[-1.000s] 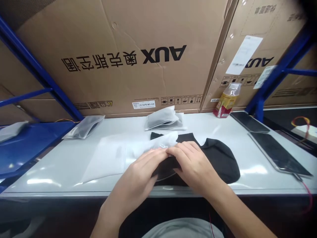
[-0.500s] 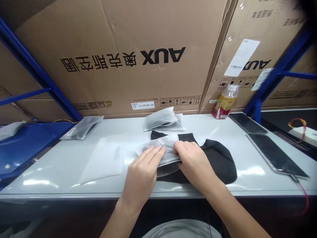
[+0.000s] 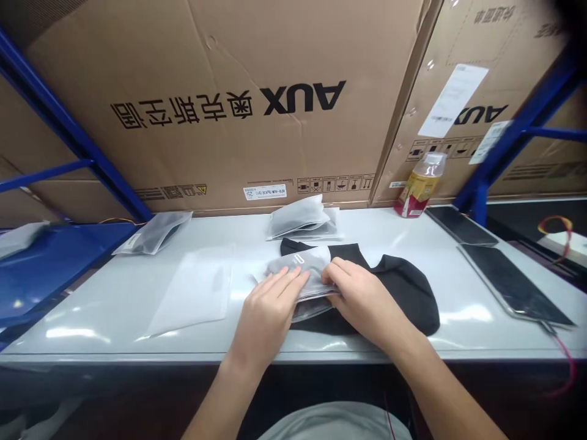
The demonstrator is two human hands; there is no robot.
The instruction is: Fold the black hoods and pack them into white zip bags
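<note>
A frosted plastic bag (image 3: 312, 261) with a small white print lies folded over in front of me, on top of a black cloth item (image 3: 406, 293). My left hand (image 3: 275, 305) grips the bag's left part, fingers laid together over its top and the thumb hidden. At the right edge, my right hand (image 3: 360, 293) pinches the bag between bent fingers and thumb. Toward me, the bag's layers stand slightly apart, with a clear curved layer beneath. What is inside the bag cannot be made out.
More frosted bags (image 3: 300, 220) lie behind, another bag (image 3: 153, 233) at left, and a flat translucent sheet (image 3: 192, 293) nearer. A drink bottle (image 3: 420, 186) and two dark phone-like devices (image 3: 513, 284) stand right; one has a red cable. Cartons (image 3: 215, 153) back the table (image 3: 114, 333).
My left fingers have shifted slightly on the bag, and more of its white print shows. Its front layers lie a little differently. The right hand keeps its pinch.
</note>
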